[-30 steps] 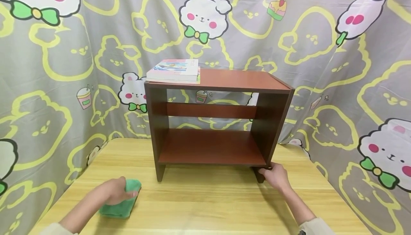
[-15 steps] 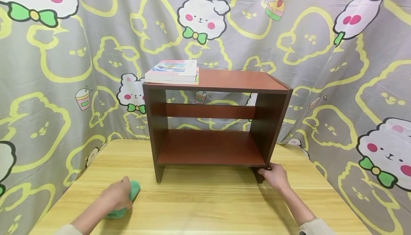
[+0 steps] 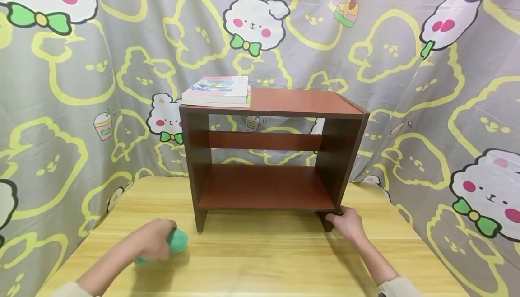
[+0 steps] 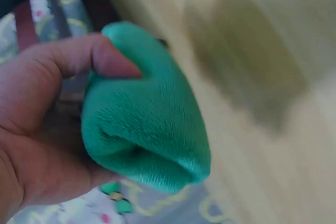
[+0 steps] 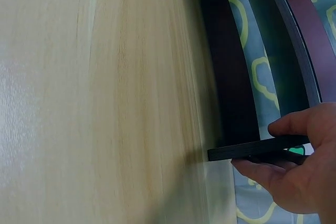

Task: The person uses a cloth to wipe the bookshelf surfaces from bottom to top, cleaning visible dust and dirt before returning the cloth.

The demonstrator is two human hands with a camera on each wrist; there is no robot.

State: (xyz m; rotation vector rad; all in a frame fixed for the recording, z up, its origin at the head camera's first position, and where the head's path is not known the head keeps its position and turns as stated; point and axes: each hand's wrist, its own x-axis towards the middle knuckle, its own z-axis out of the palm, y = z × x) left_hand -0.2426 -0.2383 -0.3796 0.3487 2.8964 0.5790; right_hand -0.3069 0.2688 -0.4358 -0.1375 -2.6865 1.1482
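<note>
A folded green cloth (image 4: 152, 114) is in my left hand (image 3: 152, 240), gripped between thumb and fingers. In the head view it is raised over the left front of the table, with a shadow beneath. My right hand (image 3: 348, 225) pinches the lower right leg of a small dark-brown wooden shelf (image 3: 268, 186). The right wrist view shows the thumb on one face of the dark side panel (image 5: 252, 148) and the fingers on the other. The shelf stands upright, with one lower board and a back rail.
Two stacked books (image 3: 217, 90) lie on the shelf's top left. The wood-grain table (image 3: 243, 270) carries the shelf near its back. A grey patterned curtain (image 3: 134, 30) hangs behind and along both sides.
My left hand has lifted the green cloth off the table, and the cloth has gone from spread flat to bunched in the grip. My right hand stays on the shelf leg.
</note>
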